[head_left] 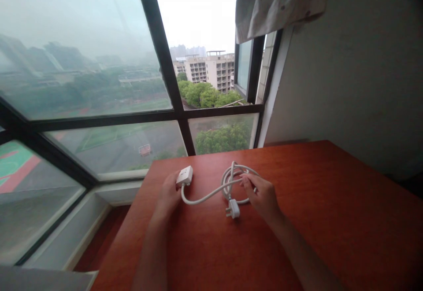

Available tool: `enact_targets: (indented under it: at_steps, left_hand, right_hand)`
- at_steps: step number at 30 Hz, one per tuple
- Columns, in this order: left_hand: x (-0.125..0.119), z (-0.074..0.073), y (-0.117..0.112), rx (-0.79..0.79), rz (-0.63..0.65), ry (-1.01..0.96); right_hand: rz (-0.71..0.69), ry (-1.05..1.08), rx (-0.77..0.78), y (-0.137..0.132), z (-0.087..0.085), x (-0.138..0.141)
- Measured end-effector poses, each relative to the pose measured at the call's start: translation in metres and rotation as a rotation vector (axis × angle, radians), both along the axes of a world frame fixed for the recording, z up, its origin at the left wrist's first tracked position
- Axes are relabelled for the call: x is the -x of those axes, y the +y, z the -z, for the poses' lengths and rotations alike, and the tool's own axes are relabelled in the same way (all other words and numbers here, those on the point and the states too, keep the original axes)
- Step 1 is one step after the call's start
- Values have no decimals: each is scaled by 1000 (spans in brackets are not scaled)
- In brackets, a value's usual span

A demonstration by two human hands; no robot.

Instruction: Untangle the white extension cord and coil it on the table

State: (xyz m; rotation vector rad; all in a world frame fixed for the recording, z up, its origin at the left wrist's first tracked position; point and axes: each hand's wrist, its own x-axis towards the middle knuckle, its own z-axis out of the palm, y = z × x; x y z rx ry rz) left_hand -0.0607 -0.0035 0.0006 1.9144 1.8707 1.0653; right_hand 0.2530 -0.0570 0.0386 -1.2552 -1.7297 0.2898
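A white power strip point(185, 175) is held at its left side by my left hand point(169, 194), fingers closed around it near the far left of the table. From its near end a white cord point(201, 201) curves rightward into a loose coil. My right hand point(262, 194) pinches the cord at the coil's right side. The white plug point(234, 209) hangs or lies at the near edge of the coil, its prongs pointing left; whether it touches the table I cannot tell.
The reddish-brown wooden table point(317, 203) spreads under both hands. Dark-framed windows point(178, 114) stand behind and to the left, one pane open. A curtain point(277, 5) hangs at the top right, before a grey wall point(357, 71).
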Motion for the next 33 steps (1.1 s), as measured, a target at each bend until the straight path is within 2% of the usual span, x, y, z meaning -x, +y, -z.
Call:
enact_targets:
  at_steps: [4,10,15,18,21,25,29,33]
  left_hand:
    - [-2,1,-1,1,138,126]
    - [-3,-4,-3,44,134,247]
    - [-28,-18,-7,-41,123,272]
    - [-50,-26,-11,-94,142,245]
    - [-72,-31,-20,-119,191,173]
    - [-97,-36,-34,-28,339,92]
    - [-112,-36,-44,95,519,78]
    - [-117,-29,-45,124,490,103]
  right_hand:
    - [37,46,-6,1,1,-4]
    - [137,76,-43,8,1,-17]
    - [298,109,-69,26,9,-42]
    - [324,113,30,36,19,-55]
    - [266,88,215,41,29,-63]
    - [164,-45,415,44,37,-65]
    - [193,-118,464,45,40,-63]
    - [210,-99,496,44,44,-59]
